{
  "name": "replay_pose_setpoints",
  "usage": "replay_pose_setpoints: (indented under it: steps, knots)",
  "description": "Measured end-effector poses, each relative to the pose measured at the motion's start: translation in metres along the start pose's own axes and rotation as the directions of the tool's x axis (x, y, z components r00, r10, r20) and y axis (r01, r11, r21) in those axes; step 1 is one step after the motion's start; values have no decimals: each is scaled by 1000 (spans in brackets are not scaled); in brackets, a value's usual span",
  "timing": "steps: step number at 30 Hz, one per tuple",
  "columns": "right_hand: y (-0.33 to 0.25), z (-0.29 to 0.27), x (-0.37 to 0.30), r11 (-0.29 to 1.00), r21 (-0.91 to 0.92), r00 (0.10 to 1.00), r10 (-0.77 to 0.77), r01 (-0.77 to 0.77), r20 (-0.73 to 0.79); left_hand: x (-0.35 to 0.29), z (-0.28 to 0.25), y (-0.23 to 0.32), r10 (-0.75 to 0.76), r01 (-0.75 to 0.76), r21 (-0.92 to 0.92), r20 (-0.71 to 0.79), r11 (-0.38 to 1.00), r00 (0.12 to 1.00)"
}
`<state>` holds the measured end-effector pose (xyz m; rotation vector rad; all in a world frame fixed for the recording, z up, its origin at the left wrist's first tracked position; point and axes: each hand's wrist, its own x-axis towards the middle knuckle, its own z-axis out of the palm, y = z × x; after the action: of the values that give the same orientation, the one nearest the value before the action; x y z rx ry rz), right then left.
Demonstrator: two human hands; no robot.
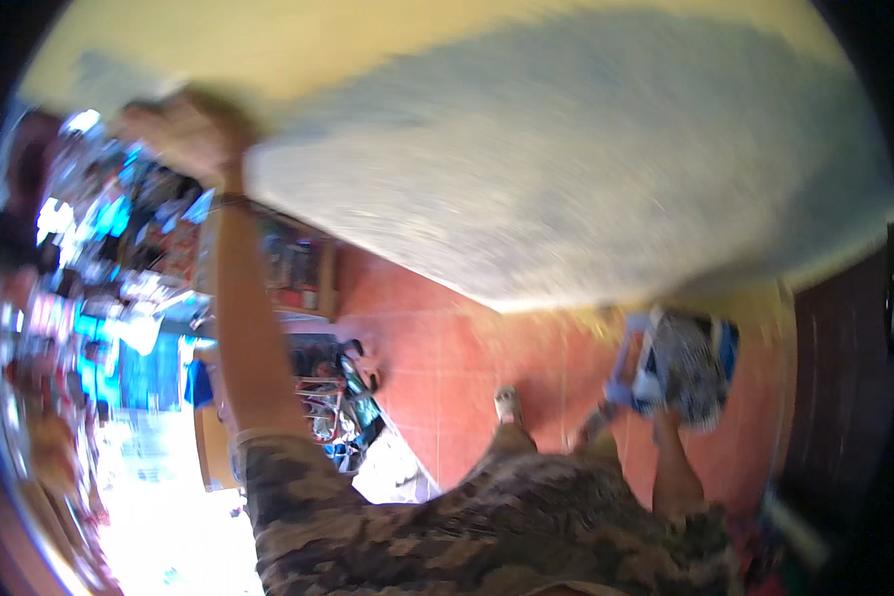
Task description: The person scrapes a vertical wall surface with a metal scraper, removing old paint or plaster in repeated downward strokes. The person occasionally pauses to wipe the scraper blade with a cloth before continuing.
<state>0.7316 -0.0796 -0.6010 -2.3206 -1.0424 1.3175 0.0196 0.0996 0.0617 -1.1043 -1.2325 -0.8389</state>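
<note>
The picture is blurred by motion. My left hand (187, 131) is raised high at the upper left, and its fingers look closed on the corner of a large grey speckled sheet (566, 159) that spans the upper middle of the view. My right forearm reaches up at the lower right to a blue and white patterned bundle (680, 363). My right hand (663, 415) is mostly hidden under the bundle and seems to hold it from below. A camouflage-patterned shirt (487, 536) fills the lower edge.
Red floor tiles (447, 368) lie below, with my sandalled foot (508, 404) on them. Crowded shelves of colourful goods (99, 258) fill the left side. A wooden shelf unit (298, 268) stands behind my left arm. A dark brown panel (844, 377) is at the right.
</note>
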Motion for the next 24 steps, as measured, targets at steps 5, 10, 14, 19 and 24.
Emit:
replay_pose_setpoints:
  steps: [5,10,14,19,24]
  knots:
    - [-5,-2,-1,960,-279,996,26,-1,87,-1,-33,57,-131,135,-64,64,989,989]
    - [-11,42,-24,985,128,993,112,-116,40,-28,-55,65,-45,81,-193,183,978,982]
    - [-13,111,-65,994,92,984,39,-55,171,-79,-67,55,123,-86,-241,142,967,982]
    - [-12,193,-113,940,-80,900,-291,332,324,-61,-63,24,61,7,-306,210,952,976]
    - [-28,218,-132,975,-135,916,-112,176,385,35,-49,4,-9,15,-276,24,961,1000]
